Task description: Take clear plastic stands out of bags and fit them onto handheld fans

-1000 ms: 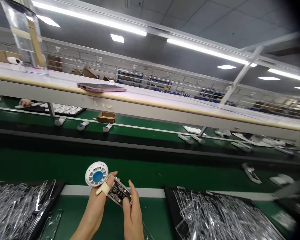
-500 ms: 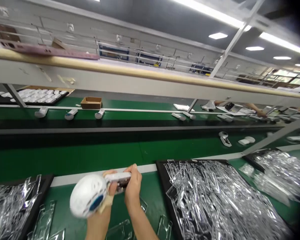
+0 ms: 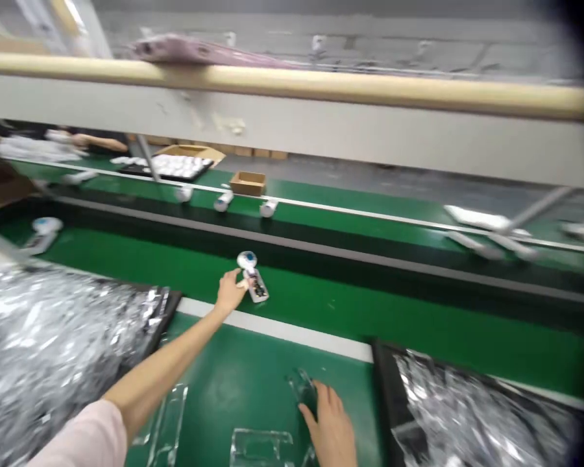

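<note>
My left hand [image 3: 230, 291] stretches far forward over the green belt, thumb and fingertips closed on the side of a white handheld device [image 3: 257, 287]. The device has a round head with a blue centre and a handle whose inner parts lie bare. Lower down, my right hand [image 3: 329, 425] hovers low over the green worktop, thumb and fingers apart. Close to its fingertips is a clear plastic piece [image 3: 302, 387]; whether they touch is blurred. More clear plastic frames lie nearby, one [image 3: 260, 446] left of my right hand and another [image 3: 169, 425] beneath my left forearm.
Black trays of clear plastic parts stand left [image 3: 73, 350] and right [image 3: 486, 415]. A white beam with a padded rail [image 3: 292, 79] crosses above. Another device [image 3: 43, 235] lies on the belt at left. Beyond are a cardboard box [image 3: 248, 183] and a co-worker's arm [image 3: 100, 143].
The device has gone from between both hands onto the belt, with my left hand at it. My right hand has left it and dropped toward the clear pieces. The view has turned left.
</note>
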Tool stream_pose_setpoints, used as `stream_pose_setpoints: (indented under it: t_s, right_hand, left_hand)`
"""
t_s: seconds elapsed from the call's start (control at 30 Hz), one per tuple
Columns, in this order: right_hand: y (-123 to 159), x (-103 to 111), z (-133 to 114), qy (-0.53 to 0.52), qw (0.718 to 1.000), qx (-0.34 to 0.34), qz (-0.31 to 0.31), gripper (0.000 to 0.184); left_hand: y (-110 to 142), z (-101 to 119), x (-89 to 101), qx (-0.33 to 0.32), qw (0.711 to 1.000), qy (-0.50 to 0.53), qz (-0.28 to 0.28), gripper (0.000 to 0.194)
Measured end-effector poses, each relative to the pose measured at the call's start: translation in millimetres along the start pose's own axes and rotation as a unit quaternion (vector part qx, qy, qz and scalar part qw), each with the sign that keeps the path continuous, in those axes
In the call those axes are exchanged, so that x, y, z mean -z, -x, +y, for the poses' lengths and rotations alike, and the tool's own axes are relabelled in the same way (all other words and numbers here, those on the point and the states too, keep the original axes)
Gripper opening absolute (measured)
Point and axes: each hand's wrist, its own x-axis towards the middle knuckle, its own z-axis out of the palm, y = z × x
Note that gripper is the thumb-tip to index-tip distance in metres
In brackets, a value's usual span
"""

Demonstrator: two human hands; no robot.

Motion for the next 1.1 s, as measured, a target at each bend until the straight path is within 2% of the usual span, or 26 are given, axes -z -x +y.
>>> stream_pose_setpoints:
  t_s: [0.07,0.13,0.23,0.3,0.37,0.5,0.6,0.7,0.83,0.97,1.1]
  right_hand:
    - [-8.5,-8.5,3.2,-0.009,0.999,0.017,-0.036,0.028]
    - [-20.2,-5.2,-2.3,-0.04,0.995,0.007,-0.09,0.028]
    - [-32.3,13.3,-23.1,-0.105,0.984,-0.02,-0.14,0.032]
    - [-32.6,22.5,-43.3,-0.161,0.975,-0.021,-0.149,0.033]
    - [-25.4,22.7,-66.7,-0.218,0.96,-0.009,-0.174,0.03]
    - [0.5,2.6,-113.1,-0.334,0.899,-0.003,-0.284,0.021]
    - [13.4,-15.1,-134.3,-0.376,0.868,-0.028,-0.322,0.018]
    - [15.8,-28.0,-137.6,-0.394,0.86,-0.06,-0.318,0.02]
    - [15.6,-36.1,-126.5,-0.438,0.846,-0.121,-0.278,0.03]
    - [18.2,-34.2,-123.8,-0.48,0.824,-0.175,-0.245,0.035]
    - [18.5,-35.1,-137.9,-0.512,0.808,-0.187,-0.226,0.036]
  left_hand:
    - [36.2,-17.5,35.1,-0.026,0.999,-0.025,0.006,0.033]
    - [89.6,-39.5,69.7,-0.025,0.999,-0.046,0.003,0.029]
    - [173.2,-76.4,112.3,0.044,0.989,-0.139,0.01,0.029]
    - [213.1,-98.6,129.0,0.097,0.971,-0.22,0.009,0.029]
    - [234.4,-115.0,134.9,0.112,0.948,-0.297,0.003,0.033]
    - [239.0,-127.4,125.1,0.071,0.915,-0.396,-0.016,0.039]
    - [235.8,-121.4,109.0,0.024,0.917,-0.396,-0.034,0.036]
    - [235.3,-107.3,89.8,-0.002,0.924,-0.377,-0.06,0.036]
    - [229.6,-86.9,71.1,0.019,0.93,-0.35,-0.11,0.038]
    - [220.5,-74.0,68.5,0.047,0.939,-0.31,-0.138,0.039]
    - [217.0,-68.7,71.0,0.073,0.952,-0.257,-0.148,0.042]
